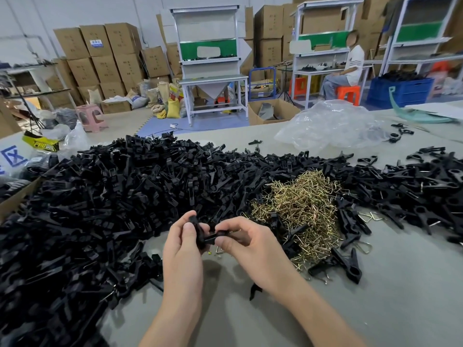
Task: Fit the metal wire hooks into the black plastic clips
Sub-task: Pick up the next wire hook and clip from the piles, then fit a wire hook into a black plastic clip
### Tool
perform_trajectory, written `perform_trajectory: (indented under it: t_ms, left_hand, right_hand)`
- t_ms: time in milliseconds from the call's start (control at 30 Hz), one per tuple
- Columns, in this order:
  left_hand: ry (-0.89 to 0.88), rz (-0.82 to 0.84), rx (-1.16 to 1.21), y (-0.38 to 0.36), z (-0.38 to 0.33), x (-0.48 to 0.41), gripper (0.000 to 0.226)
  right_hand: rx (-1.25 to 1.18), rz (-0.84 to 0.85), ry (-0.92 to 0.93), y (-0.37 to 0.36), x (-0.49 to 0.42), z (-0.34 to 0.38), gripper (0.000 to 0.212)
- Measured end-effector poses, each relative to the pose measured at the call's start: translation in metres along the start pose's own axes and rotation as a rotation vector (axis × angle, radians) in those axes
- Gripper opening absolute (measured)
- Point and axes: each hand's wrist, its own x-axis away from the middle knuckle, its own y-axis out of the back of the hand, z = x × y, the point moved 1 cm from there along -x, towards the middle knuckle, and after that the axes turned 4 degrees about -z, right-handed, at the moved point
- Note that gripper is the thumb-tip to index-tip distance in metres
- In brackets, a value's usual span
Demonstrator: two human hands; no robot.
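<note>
Curled fingers hide most of the black plastic clip [206,237], so I cannot tell whether 1 piece or 2 sits there. A brass glint at the right fingertips is too small to name. The left hand [184,246] grips the clip's 9 o'clock end, and the right hand [246,242] pinches its 3 o'clock end. The wire hooks [300,211] lie heaped at 2 o'clock from the hands. Loose clips [112,196] pile from 9 to 12 o'clock on the grey table [375,309], cut off at the left edge.
</note>
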Motion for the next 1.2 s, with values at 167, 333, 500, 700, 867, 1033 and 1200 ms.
perform_trajectory:
  t_ms: [167, 333, 500, 700, 867, 1033, 1200]
  left_hand:
    - [0.012, -0.028, 0.069, 0.006, -0.008, -0.004, 0.027]
    - [0.039, 0.052, 0.173, 0.002, -0.011, 0.0, 0.023]
    - [0.214, 0.14, 0.348, -0.002, -0.016, 0.001, 0.028]
    - [0.272, 0.134, 0.409, -0.002, -0.018, -0.001, 0.019]
    - [0.269, 0.166, 0.425, -0.003, -0.019, 0.0, 0.013]
    - [0.297, 0.234, 0.406, -0.005, -0.018, 0.003, 0.013]
    - [0.178, 0.271, 0.175, -0.002, -0.013, 0.002, 0.028]
  right_hand:
    - [-0.128, -0.042, -0.01, 0.003, -0.002, 0.004, 0.013]
    - [-0.201, -0.099, -0.037, 0.006, -0.004, 0.005, 0.012]
    - [-0.312, -0.127, -0.083, 0.01, -0.008, 0.006, 0.025]
    - [-0.464, -0.132, -0.101, 0.014, -0.01, 0.007, 0.049]
    - [-0.519, -0.127, -0.126, 0.013, -0.011, 0.007, 0.048]
    - [-0.518, -0.09, -0.124, 0.01, -0.012, 0.003, 0.018]
    - [-0.503, -0.081, -0.149, 0.011, -0.011, 0.003, 0.016]
